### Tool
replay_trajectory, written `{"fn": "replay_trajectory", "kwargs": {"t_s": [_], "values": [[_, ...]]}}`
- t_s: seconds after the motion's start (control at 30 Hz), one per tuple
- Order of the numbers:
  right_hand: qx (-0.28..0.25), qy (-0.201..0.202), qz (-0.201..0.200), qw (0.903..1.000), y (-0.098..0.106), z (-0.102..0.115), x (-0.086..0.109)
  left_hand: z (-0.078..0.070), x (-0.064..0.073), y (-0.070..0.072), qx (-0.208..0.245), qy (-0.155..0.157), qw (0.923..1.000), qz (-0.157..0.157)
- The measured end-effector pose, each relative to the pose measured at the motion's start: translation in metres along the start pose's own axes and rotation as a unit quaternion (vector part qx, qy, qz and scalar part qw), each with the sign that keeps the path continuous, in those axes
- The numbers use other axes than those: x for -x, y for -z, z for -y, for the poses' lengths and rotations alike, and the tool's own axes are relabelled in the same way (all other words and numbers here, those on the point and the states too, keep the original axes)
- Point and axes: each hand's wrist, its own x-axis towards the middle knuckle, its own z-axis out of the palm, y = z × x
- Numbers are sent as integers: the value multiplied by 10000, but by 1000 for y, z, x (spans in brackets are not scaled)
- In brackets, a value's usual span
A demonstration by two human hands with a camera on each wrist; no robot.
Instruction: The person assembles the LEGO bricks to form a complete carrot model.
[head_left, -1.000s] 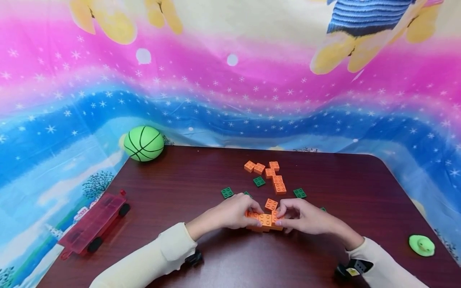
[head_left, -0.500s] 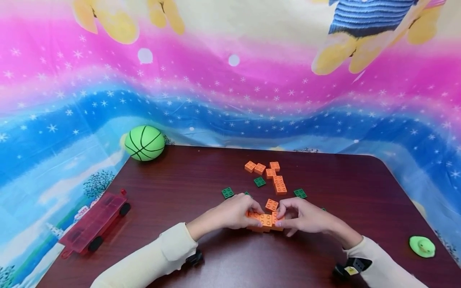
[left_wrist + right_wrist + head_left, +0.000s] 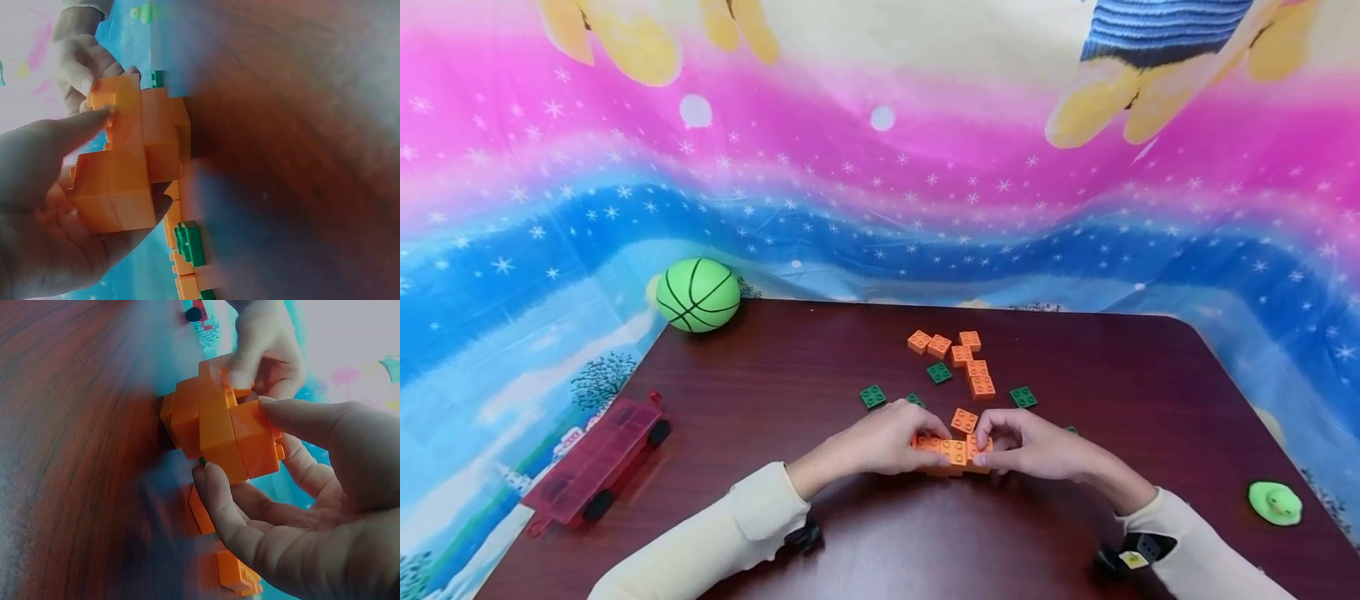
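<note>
An orange stack of toy building bricks (image 3: 953,452) stands on the table between both hands, several layers high in the wrist views. My left hand (image 3: 887,437) holds the stack's left end, thumb (image 3: 87,128) on the near side and fingers behind. At the right end, my right hand (image 3: 1041,447) pinches an orange brick (image 3: 253,437) on the top layer between thumb and fingers. That brick sits against the layer below it, its studs facing up. Just behind the stack lies a loose orange brick (image 3: 965,419). The fingers partly cover the stack's ends.
Farther back lie several orange bricks (image 3: 982,386) and thin green bricks (image 3: 938,372), (image 3: 1022,397) on the dark table (image 3: 805,358). A red toy wagon (image 3: 598,462) is at the left edge, a green ball (image 3: 698,295) at the back left corner, a green toy duck (image 3: 1276,503) at the right.
Both hands stay at the stack. The right fingers have shifted slightly on the end brick, and more of its top shows. The head view has tilted a little.
</note>
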Motion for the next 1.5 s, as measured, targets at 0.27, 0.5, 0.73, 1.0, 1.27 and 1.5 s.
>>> {"fn": "replay_trajectory", "kwargs": {"t_s": [0.27,0.5,0.73,1.0,1.27,1.5], "values": [[256,215,-78,9994,0,4,0,5,-37,36,-605,-414,9955,599],[490,257,-225,9982,1,5,-3,1,-68,48,-1221,-672,9664,2159],[534,200,-217,9981,-2,6,0,-4,-73,37,-1717,-133,9518,2536],[897,203,-467,9947,-5,8,1,3,-73,37,-1890,316,9666,1702],[2396,707,-1095,9621,-18,19,4,1,-81,30,-1773,320,9700,1631],[2689,793,-1121,9533,-23,15,0,0,-80,35,-1859,151,9685,1649]]}}
